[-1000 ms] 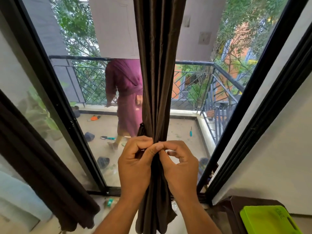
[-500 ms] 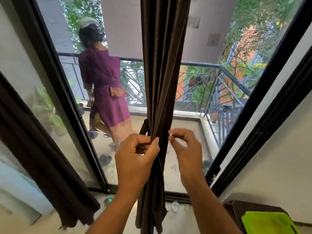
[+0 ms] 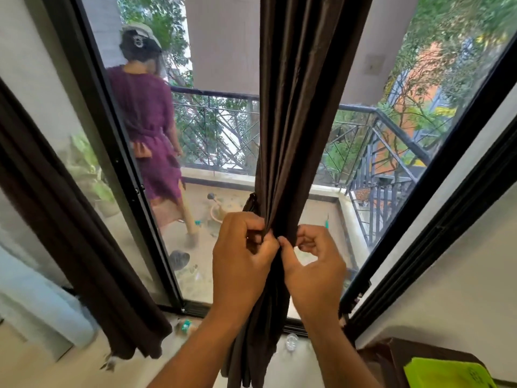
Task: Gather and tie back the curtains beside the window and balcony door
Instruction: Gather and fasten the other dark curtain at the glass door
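1. Head view, only one camera here: a dark brown curtain [image 3: 302, 107] hangs straight down the middle of the glass door, bunched into a narrow column of folds.
2. Both hands are up at the gathered part, roughly mid-height. The left hand [image 3: 240, 261] is curled tight on the curtain's left edge, thumb and fingers pinching the fabric. A dark tie-back loop [image 3: 251, 203] sticks out from the curtain's left side just above that hand.
3. The right hand [image 3: 313, 264] sits just beside it on the right, thumb tip touching the folds, fingers curled in. Can't really tell if it's got fabric or a strap between the fingers, too dark in there.
4. So the hands are close together, nearly touching, both pressed on the same bunch of curtain.
5. A second brown curtain [image 3: 70, 219] hangs slanted on the far left, loose at the bottom, well apart from the hands.
6. Through the glass there's a balcony with a black railing [image 3: 391, 130] and a person in a purple dress [image 3: 151, 130] standing with their back turned, left of the middle curtain.
7. The black door frame [image 3: 447, 191] runs diagonally on the right. A bright green tray thing [image 3: 447, 373] pokes in at the bottom right corner, on a dark brown stand.
8. Some small clutter lies on the floor by the door track, too small to make out.
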